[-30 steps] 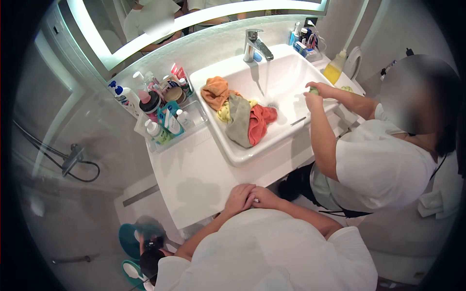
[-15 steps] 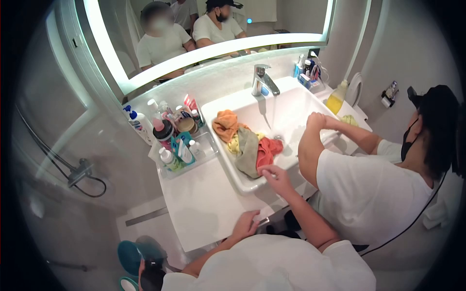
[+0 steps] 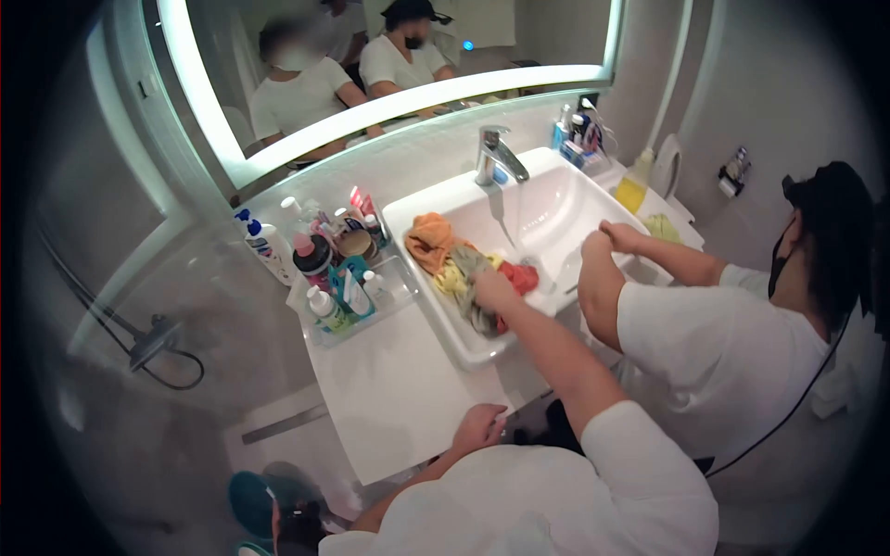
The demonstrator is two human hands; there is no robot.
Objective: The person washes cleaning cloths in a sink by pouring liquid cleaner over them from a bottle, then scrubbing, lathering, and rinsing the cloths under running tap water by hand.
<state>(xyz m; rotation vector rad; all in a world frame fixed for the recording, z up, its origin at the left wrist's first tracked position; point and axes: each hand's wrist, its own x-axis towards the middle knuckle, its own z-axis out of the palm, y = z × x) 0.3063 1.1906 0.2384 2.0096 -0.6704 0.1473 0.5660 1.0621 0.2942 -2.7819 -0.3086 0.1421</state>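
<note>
My right hand (image 3: 493, 291) reaches into the white sink (image 3: 468, 357) with its fingers closed on a grey-green cloth (image 3: 482, 321). Beside that cloth lie an orange cloth (image 3: 431, 237), a yellow patterned cloth (image 3: 451, 283) and a red cloth (image 3: 521, 277), bunched along the sink's left side. My left hand (image 3: 478, 427) is at the counter's front edge, fingers curled in. A small pale bit shows at its fingertips, too unclear to name.
A co-worker (image 3: 714, 324) stands at the right, hands together over the sink's right side. Behind the sink is a faucet (image 3: 499, 157). A clear tray (image 3: 394, 306) of bottles sits left; a yellow liquid bottle (image 3: 632, 193) stands right. A teal bucket (image 3: 252, 500) is on the floor.
My right hand has moved forward from the sink's front rim onto the grey-green cloth, which is now more bunched. My left hand has stayed by the counter edge.
</note>
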